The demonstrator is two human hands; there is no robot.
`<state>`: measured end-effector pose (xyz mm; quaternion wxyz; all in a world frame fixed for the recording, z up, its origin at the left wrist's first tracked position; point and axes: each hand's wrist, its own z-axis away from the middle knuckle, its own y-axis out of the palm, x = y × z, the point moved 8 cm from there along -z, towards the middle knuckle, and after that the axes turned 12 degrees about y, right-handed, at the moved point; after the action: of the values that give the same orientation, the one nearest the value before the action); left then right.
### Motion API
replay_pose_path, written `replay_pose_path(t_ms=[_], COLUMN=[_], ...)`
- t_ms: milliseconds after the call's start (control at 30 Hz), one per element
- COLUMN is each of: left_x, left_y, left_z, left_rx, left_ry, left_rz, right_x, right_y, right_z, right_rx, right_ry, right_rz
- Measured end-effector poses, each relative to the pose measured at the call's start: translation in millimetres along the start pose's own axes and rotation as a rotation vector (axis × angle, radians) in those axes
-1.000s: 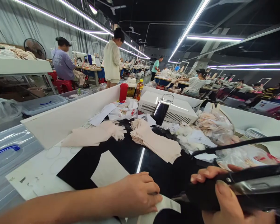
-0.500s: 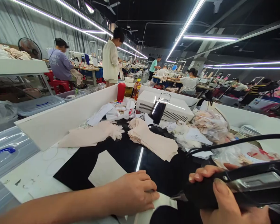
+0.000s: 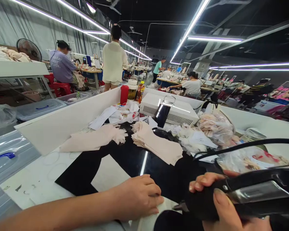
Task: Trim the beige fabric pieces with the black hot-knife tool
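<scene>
My left hand (image 3: 141, 197) presses down on a cream fabric piece (image 3: 168, 204) at the near edge of the glossy black work surface (image 3: 173, 179), its fingers bent and close together. In my right hand (image 3: 227, 207) is a bulky black corded hand tool (image 3: 199, 200) with a silver panel on its side. The tool's narrow metal tip points left and meets the far right part of the fabric piece. A black rounded shape (image 3: 167, 221) lies along the near side of that piece; what it is I cannot tell.
Beyond my hands lie two stacks of pale pink fabric, one left (image 3: 93, 138) and one right (image 3: 156, 142). A white vented box (image 3: 168, 109), a red bottle (image 3: 124, 95) and bagged scraps (image 3: 215, 126) stand at the back. The tool's black cable (image 3: 243, 144) arcs overhead. Low white walls border the table.
My right hand and the tool have shifted slightly left, bringing the tip further over the fabric piece. My left hand stays nearly in place. A standing person in the background has turned away.
</scene>
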<state>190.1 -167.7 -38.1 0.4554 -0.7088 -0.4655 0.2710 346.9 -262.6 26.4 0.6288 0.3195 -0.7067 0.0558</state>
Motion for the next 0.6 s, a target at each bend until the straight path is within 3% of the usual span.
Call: replay_pose_path(t_ms=[167,467,600], left_x=[-0.1,0.8,-1.5], left_y=[1.7,2.2,-7.9], left_z=[1.5,3.2,0.7], left_rx=[-0.011,0.042,0.02], left_ry=[0.013,-0.021,-0.028], left_rz=[-0.005,-0.011,-0.07], right_x=[7.4,6.4,7.5], right_y=[-7.8,-11.2,-5.1], right_z=[-0.2,2.8,2.7], right_rx=[-0.129,-0.123,-0.141], right_ry=[-0.009,-0.022,0.002], right_rz=[-0.069,-0.03,-0.018])
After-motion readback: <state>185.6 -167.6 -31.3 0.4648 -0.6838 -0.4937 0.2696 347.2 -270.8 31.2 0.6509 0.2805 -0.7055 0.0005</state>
